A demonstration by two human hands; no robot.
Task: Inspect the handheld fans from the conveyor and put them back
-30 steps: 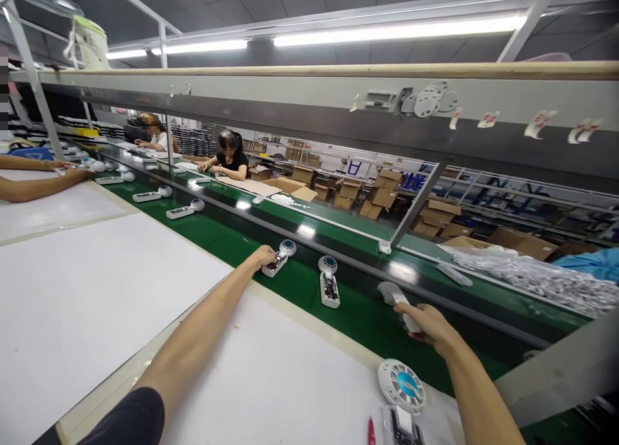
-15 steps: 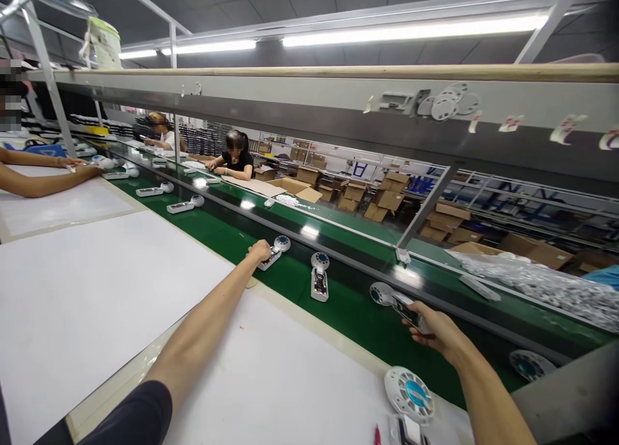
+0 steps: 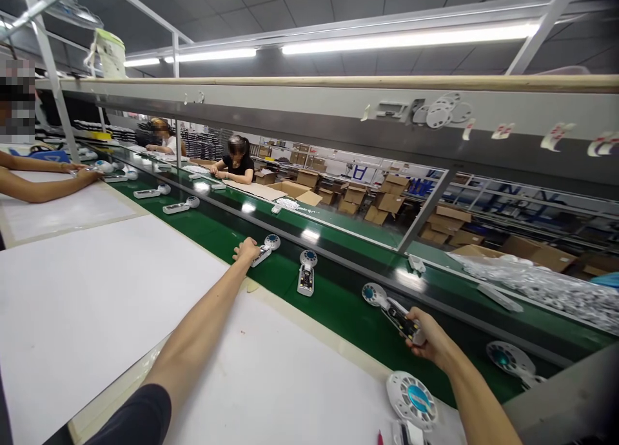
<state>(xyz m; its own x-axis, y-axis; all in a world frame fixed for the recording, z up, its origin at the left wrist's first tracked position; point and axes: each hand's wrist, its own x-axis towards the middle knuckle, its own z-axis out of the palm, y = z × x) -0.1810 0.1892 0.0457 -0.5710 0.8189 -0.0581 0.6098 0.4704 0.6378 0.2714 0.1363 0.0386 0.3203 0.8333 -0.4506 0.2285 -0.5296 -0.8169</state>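
Note:
My left hand (image 3: 245, 251) is closed around the handle end of a white handheld fan (image 3: 271, 242), whose round head points away over the green belt. Out to the right, my right hand (image 3: 426, 336) grips the handle of another handheld fan (image 3: 374, 295); its casing is open and dark inner parts show. Between the two hands a third handheld fan (image 3: 305, 274) lies on the belt, its handle open too. Closer to me, a larger-looking fan with a blue centre (image 3: 412, 400) rests at the worktop's edge, its handle cut off by the frame.
The green conveyor belt (image 3: 222, 232) runs diagonally past the white worktop (image 3: 290, 367). More fans (image 3: 181, 206) lie up the belt, and one (image 3: 510, 358) at right sits partly behind a grey post. A co-worker's arms (image 3: 58, 177) are at far left. A shelf beam (image 3: 309, 109) crosses above.
The fans on the belt have shifted a little to the left. My left hand has moved left with its fan, and the fan in my right hand has turned slightly, its handle now lower.

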